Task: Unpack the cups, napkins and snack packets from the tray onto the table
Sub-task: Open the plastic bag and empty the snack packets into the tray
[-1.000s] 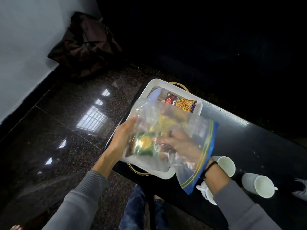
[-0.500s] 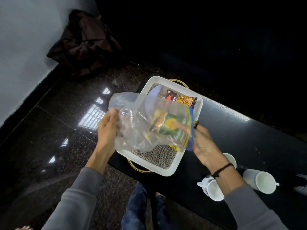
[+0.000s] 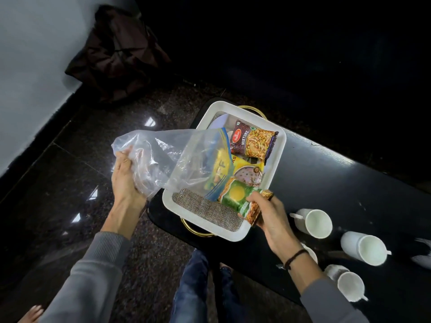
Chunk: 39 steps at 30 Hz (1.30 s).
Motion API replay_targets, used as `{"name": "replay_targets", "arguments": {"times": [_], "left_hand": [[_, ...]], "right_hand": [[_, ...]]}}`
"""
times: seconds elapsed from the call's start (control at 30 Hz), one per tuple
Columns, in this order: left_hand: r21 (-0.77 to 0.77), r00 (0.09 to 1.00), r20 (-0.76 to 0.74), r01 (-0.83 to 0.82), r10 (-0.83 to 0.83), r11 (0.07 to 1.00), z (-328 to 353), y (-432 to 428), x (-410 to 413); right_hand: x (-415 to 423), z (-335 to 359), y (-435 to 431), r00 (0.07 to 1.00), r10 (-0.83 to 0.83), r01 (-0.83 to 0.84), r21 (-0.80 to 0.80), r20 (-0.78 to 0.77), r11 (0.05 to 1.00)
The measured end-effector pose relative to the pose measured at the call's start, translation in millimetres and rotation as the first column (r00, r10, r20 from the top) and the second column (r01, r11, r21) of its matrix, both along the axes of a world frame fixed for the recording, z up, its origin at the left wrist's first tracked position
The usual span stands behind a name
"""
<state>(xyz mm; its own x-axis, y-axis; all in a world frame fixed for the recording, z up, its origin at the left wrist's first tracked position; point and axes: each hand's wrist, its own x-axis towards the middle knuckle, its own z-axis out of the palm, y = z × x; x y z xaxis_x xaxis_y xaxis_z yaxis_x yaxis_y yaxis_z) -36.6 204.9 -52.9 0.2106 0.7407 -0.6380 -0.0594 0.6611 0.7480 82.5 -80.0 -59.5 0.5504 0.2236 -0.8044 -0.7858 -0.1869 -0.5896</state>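
Observation:
A white tray [image 3: 277, 159] with gold handles sits at the left end of the black table [image 3: 326, 183]. My left hand [image 3: 126, 176] grips the closed end of a clear zip bag [image 3: 177, 159], held out to the left of the tray with its blue-edged mouth over the tray. My right hand [image 3: 268, 213] holds a green snack packet [image 3: 238, 197] at the bag's mouth, above the tray's near right side. A maroon mixture packet [image 3: 251, 142] and a yellow packet [image 3: 247, 171] lie in the tray. Several white cups [image 3: 314, 222] lie on the table to the right.
A dark bag [image 3: 121, 54] rests on the glossy stone floor by the white wall at the far left. My knees in blue jeans [image 3: 198, 283] are below the table edge. Something white [image 3: 422, 255] shows at the right edge of the table.
My left hand pulled the bag away to the left and it emptied. My right hand drew the green packet out toward the near right, and other packets now lie in the tray.

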Motion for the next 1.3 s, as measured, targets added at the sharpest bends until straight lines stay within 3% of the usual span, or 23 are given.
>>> {"name": "replay_targets", "arguments": {"times": [0.17, 0.27, 0.4, 0.47, 0.6, 0.73, 0.83, 0.87, 0.93, 1.0, 1.03, 1.1, 1.17, 1.3], "left_hand": [[-0.059, 0.997, 0.071, -0.012, 0.016, 0.998, -7.7, 2.3, -0.6], [-0.096, 0.997, 0.073, 0.013, -0.006, 0.995, -11.7, 3.8, -1.6], [-0.112, 0.993, 0.115, 0.053, -0.04, 0.992, -10.7, 4.7, 0.7], [-0.101, 0.992, 0.12, 0.056, -0.043, 0.993, -8.7, 3.2, 2.4], [-0.079, 0.985, 0.152, 0.095, -0.082, 0.992, -5.0, -2.0, 6.4], [-0.124, 0.974, 0.188, 0.15, -0.126, 0.981, -4.9, -5.4, 9.1], [-0.153, 0.972, 0.187, 0.172, -0.143, 0.973, -4.1, -9.0, 10.3], [-0.151, 0.97, 0.185, 0.189, -0.16, 0.97, -2.2, -10.1, 10.8], [-0.131, 0.961, 0.191, 0.226, -0.199, 0.965, 1.9, -12.0, 12.4], [-0.08, 0.95, 0.19, 0.267, -0.248, 0.96, 6.3, -13.9, 14.2], [-0.061, 0.942, 0.182, 0.296, -0.281, 0.953, 9.8, -16.1, 15.7], [-0.024, 0.919, 0.15, 0.373, -0.365, 0.928, 22.0, -22.7, 21.0], [0.032, 0.892, 0.077, 0.444, -0.445, 0.895, 35.7, -31.1, 27.6], [0.122, 0.797, 0.041, 0.594, -0.602, 0.795, 64.5, -46.7, 40.4]], "right_hand": [[-18.0, -15.7, 3.2, 0.968, 0.249, -0.244, -0.106, 0.04, 0.964], [-22.1, -19.0, 6.0, 0.939, 0.341, -0.343, -0.099, -0.033, 0.934], [-20.4, -18.3, 4.2, 0.781, 0.624, -0.574, -0.376, 0.016, 0.728], [-19.5, -15.6, 2.4, 0.73, 0.676, -0.558, -0.48, 0.104, 0.677], [-21.2, -13.1, 0.4, 0.722, 0.639, -0.469, -0.49, 0.267, 0.735], [-19.8, -5.8, 2.2, 0.579, 0.769, -0.462, -0.667, 0.273, 0.585], [-13.2, 0.9, 4.8, 0.559, 0.774, -0.413, -0.71, 0.297, 0.571], [-10.3, 3.8, 5.6, 0.59, 0.734, -0.383, -0.685, 0.335, 0.62], [-3.1, 14.9, 11.5, 0.757, 0.523, -0.303, -0.499, 0.391, 0.812], [6.3, 30.8, 21.3, 0.943, 0.184, -0.145, -0.158, 0.276, 0.977], [12.4, 37.5, 25.6, 0.986, 0.04, -0.04, -0.003, 0.162, 0.999], [25.3, 47.8, 28.5, 0.992, -0.113, 0.121, 0.234, -0.049, 0.965], [33.1, 57.4, 26.1, 0.99, -0.073, 0.119, 0.43, -0.122, 0.895], [42.6, 79.3, 8.7, 0.975, -0.08, 0.187, 0.56, -0.209, 0.807]]}}
